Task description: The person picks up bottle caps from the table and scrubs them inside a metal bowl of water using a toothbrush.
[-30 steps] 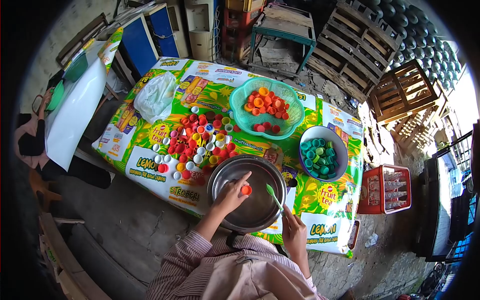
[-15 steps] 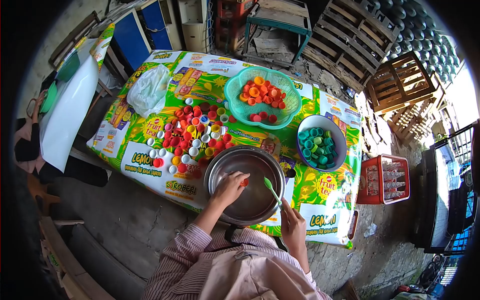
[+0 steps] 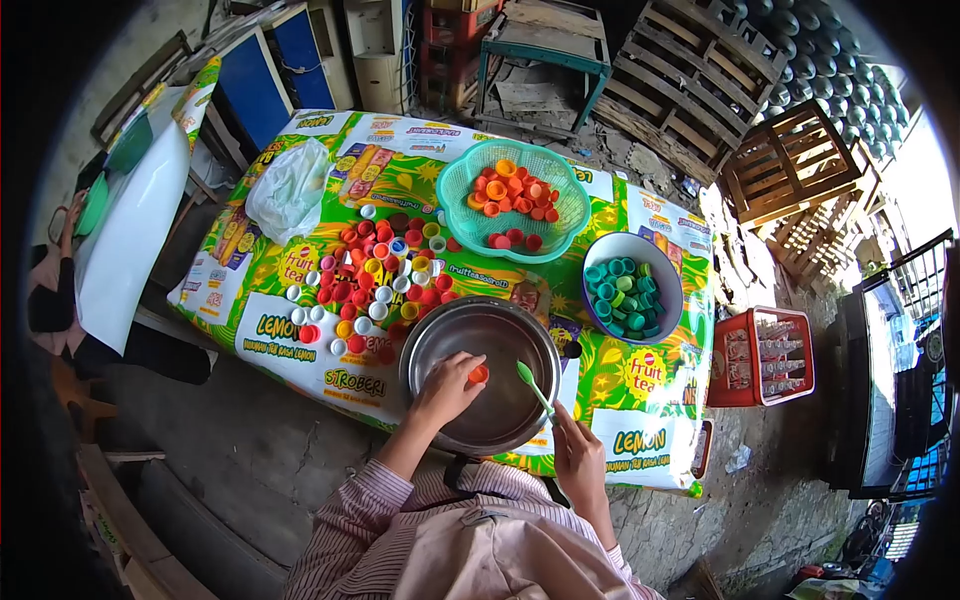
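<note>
Over the steel basin [image 3: 515,425], my left hand [image 3: 450,388] is closed on an orange-red cap [image 3: 478,375]. The handle of a green brush [image 3: 533,385] is in my right hand [image 3: 578,450], which is closed at the basin's right rim; the brush head points into the basin. Red, white and yellow caps [image 3: 384,280] lie loose on the patterned table cover, left of and beyond the basin. A turquoise basket [image 3: 455,215] behind it holds orange and red caps [image 3: 515,190]. Green caps [image 3: 625,298] fill part of a bowl [image 3: 672,285] to the right.
A crumpled plastic bag [image 3: 290,190] lies on the table's far left. Another person [image 3: 60,290] is at the left edge beside a white-covered surface [image 3: 135,250], with a hand by a green bowl [image 3: 92,205]. A red crate [image 3: 735,358] of bottles stands right of the table.
My left hand has turned and drawn slightly back over the basin with the cap. The brush stays in my right hand. The whole view has shifted a little.
</note>
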`<state>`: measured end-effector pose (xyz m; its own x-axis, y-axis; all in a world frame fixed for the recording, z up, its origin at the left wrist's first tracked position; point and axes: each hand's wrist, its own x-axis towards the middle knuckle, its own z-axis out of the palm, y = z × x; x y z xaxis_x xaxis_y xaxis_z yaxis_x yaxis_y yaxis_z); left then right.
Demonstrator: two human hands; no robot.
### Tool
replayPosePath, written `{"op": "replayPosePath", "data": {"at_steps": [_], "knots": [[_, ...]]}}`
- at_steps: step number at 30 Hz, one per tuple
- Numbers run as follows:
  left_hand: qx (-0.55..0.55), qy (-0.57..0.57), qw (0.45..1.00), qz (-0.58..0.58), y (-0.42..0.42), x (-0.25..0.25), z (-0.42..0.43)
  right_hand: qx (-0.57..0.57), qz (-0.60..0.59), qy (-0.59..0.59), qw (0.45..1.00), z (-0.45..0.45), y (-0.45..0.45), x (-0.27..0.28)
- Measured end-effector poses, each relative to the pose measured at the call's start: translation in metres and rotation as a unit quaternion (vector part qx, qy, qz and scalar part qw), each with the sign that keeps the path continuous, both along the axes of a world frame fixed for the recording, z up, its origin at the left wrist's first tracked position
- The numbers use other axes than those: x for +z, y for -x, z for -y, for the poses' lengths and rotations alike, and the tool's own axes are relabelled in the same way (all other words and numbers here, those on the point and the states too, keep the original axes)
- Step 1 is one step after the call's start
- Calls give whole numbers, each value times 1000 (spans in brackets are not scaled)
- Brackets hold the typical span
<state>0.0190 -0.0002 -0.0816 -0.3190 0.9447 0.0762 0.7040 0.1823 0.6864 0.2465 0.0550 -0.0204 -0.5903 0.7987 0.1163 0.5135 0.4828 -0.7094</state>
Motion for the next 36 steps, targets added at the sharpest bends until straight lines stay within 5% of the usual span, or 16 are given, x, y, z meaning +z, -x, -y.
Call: {"op": "replayPosePath", "data": {"at_steps": [4,6,10,22,36], "knots": [[-9,-27,995,92,-3,10,6,4,37,17,999,-4,2,0],[-13,-32,995,94,-3,22,8,-16,-50,-9,999,-6,9,-2],[-28,-70,995,62,-4,39,8,-42,-22,144,988,-16,21,3],[-66,-98,993,24,-10,61,8,171,-36,-45,984,-63,76,0],[-20,-100,980,169,-4,51,2,-241,-11,-93,966,-63,-36,-31]]}}
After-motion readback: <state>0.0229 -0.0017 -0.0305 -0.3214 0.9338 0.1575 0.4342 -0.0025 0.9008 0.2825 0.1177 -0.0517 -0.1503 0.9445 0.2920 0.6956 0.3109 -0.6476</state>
